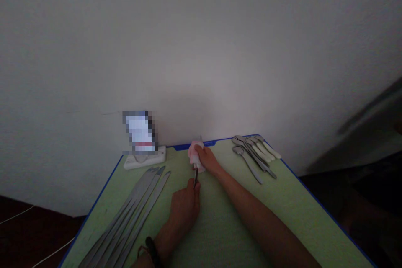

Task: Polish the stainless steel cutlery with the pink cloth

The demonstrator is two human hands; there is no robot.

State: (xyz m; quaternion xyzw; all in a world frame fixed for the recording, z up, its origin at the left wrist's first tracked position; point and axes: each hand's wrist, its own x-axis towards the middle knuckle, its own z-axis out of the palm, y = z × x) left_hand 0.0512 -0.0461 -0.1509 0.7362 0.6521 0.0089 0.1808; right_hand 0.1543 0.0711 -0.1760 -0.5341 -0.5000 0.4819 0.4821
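Note:
My left hand (186,204) is closed around the dark handle end of a metal piece of cutlery (196,176). Most of that piece is covered, so I cannot tell whether it is a knife or a spoon. My right hand (206,158) pinches a pink and white cloth (195,153) folded around its upper part, and a thin grey tip shows just beyond the cloth. Left of my hands, several long table knives (138,201) lie side by side, tips pointing away from me. To the right, several spoons (248,163) lie in a loose group, some with cream handles (262,150).
The green table (220,234) has a blue edge and stands against a grey wall (201,50). At its back left, a blurred phone (140,130) leans upright behind a white power strip or similar box (146,158). White cables (53,253) run at the lower left.

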